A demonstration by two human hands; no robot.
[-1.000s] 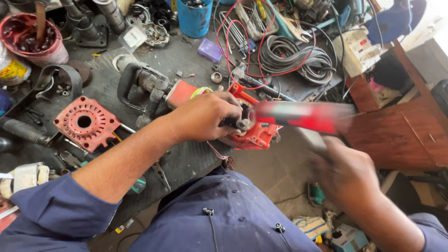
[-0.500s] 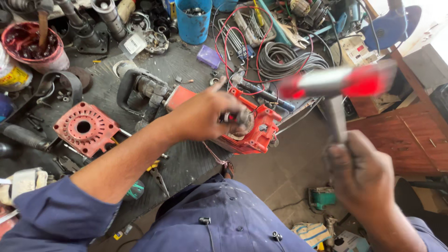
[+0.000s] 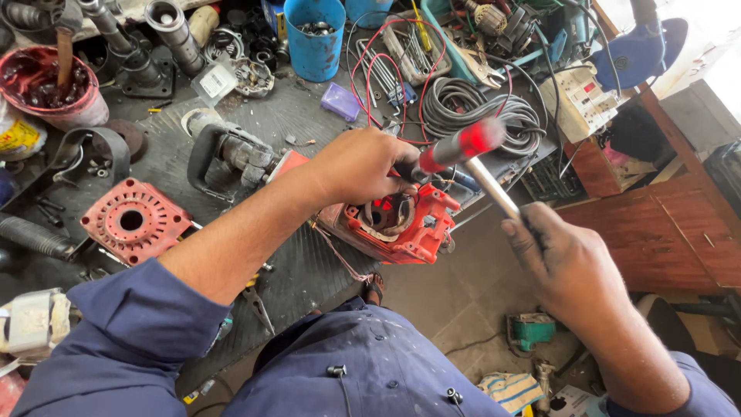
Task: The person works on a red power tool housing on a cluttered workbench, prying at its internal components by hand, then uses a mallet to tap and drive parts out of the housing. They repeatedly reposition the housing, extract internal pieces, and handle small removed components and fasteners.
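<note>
Hammer (image 3: pixel 461 147) raised by right hand (image 3: pixel 567 262) over housing (image 3: pixel 401 224).

Yellow-labelled container (image 3: pixel 17 135) at far left; small white packet (image 3: pixel 214 81).

Dark blue work shirt (image 3: pixel 370 363), kinda dusty, pale specks across front. Small dark buttons down placket. Left sleeve (image 3: pixel 131 340) pushed up past elbow, right sleeve (image 3: pixel 698 390) same deal. Forearms bare, left hand (image 3: pixel 363 166) and right hand (image 3: pixel 571 266) ungloved.
</note>
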